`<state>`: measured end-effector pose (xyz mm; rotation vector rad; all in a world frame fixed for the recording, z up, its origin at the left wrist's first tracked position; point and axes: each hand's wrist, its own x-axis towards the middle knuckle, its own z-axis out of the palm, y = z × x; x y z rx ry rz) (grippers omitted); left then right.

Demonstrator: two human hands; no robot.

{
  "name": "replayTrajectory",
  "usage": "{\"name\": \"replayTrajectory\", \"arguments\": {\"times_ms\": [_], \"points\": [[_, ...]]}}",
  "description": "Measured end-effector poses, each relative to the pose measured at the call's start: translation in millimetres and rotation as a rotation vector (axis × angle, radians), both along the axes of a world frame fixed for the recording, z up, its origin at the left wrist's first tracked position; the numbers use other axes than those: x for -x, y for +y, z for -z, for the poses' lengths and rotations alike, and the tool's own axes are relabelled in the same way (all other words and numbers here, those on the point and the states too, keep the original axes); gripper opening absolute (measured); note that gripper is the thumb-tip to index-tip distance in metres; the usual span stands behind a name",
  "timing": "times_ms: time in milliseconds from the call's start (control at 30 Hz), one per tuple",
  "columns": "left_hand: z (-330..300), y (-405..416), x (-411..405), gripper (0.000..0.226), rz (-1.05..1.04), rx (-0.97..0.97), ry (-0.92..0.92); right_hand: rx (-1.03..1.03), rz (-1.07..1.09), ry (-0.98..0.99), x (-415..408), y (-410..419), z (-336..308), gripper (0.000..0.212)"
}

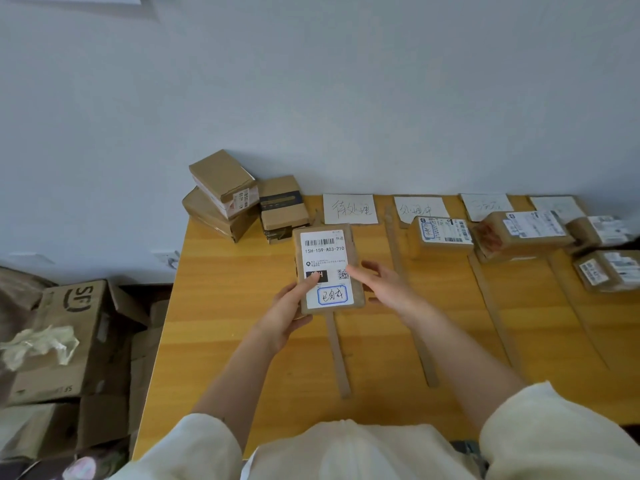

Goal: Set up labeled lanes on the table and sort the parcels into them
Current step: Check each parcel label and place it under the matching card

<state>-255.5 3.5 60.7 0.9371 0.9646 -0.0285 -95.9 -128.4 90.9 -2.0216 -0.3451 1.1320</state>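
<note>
Parcel [327, 270] in hand, label side up, held over the first lane of the wooden table [221, 306] so the shipping label can be read before it gets assigned. Left hand [289, 308] grips its lower left corner, thumb pressed on the black block of the label. Right hand [379, 284] is loose, fingers spread, index fingertip on the label near the QR code; probably tracing or checking the text, not carrying weight.

Lanes are already laid out: cardboard strips [337, 355] run front to back as dividers, and handwritten paper signs [349, 208] sit at the far edge, one per lane, facing the person. Writing on the far-right signs is too small to read.

Sorted so far, judging by layout:
- one labelled parcel [443, 233] in the second lane, just under its sign
- a larger one [519, 233] in the third
- two more [609, 252] at the right edge, partly cropped

Unsorted stack [242, 200] sits at the far left corner against the wall, outside the lanes, so it works as the feed pile. Three or four boxes left there. SF carton [74, 334] on the floor to the left, open, with crumpled plastic on top.

Blue-stamped box on the held label likely decides the lane.
</note>
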Motion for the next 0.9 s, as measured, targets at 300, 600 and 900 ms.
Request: {"name": "replayTrajectory", "arguments": {"times_ms": [300, 600, 900], "points": [[-3.3, -11.1, -9.6, 0.056, 0.093, 0.007, -0.003, -0.092, 0.073, 0.15, 3.7, -16.2, 4.3, 0.072], [-6.6, -36.1, -32.3, 0.067, 0.242, -0.013, 0.044, -0.149, 0.189, 0.249, -7.9, -56.9, 17.6, 0.061], [0.4, -81.4, -79.0, 0.05, 0.232, -0.17, 0.212, -0.177, 0.483, 0.349, -52.5, -129.0, 26.5, 0.048]]}}
